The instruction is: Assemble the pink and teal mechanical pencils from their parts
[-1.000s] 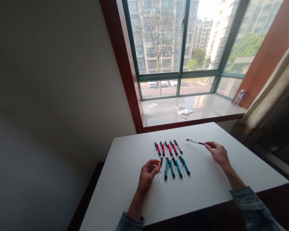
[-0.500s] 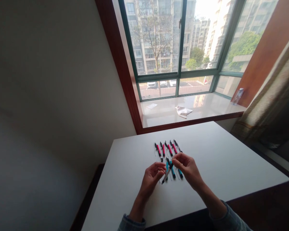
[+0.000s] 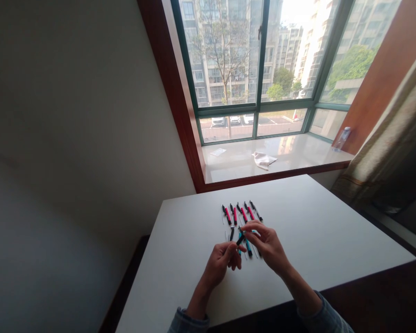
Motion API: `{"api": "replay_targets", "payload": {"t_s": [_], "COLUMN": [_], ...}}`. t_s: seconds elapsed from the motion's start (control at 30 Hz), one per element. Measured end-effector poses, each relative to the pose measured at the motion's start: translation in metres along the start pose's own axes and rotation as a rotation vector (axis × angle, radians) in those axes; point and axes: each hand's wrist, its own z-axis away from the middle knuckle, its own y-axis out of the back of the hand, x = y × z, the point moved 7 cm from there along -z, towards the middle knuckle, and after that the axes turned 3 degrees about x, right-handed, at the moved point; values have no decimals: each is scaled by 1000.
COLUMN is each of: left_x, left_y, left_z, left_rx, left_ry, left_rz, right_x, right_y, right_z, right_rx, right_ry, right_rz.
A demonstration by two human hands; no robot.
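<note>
Both of my hands are together above the table over the nearer row of pen parts. Between them is a pen (image 3: 241, 239), tilted, with a black section showing; its white barrel is now hidden. My left hand (image 3: 219, 264) is closed round its lower end. The thumb and fingers of my right hand (image 3: 267, 243) pinch its upper end. Beneath lie teal pen barrels (image 3: 249, 249) with thin refills, partly covered by my hands. A separate black pen part (image 3: 232, 233) lies just beyond my left hand. Farther back is a row of pink barrels (image 3: 235, 216) beside black pen parts (image 3: 223, 209).
The white table (image 3: 180, 240) reaches to the window ledge (image 3: 229, 173), where a white cloth (image 3: 264, 160), a sheet of paper (image 3: 218, 151) and a clear bottle (image 3: 342, 138) are. A wall stands to the left and a curtain (image 3: 384, 120) hangs at the right.
My left hand has gone from loose, spread fingers beside the pen to closed round its lower end. My right hand has shifted slightly left, still pinching the upper end.
</note>
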Motion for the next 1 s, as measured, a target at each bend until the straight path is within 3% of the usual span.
{"api": "replay_targets", "payload": {"t_s": [0.23,1.0], "left_x": [3,10], "left_y": [0,-1], "left_z": [1,2], "left_rx": [-2,-3], "left_ry": [-17,-24], "left_rz": [6,-57], "right_x": [1,-1], "right_y": [-1,-4], "right_z": [-1,-5], "right_rx": [15,4], "right_ry": [-65,-32], "right_rz": [-75,-47]}}
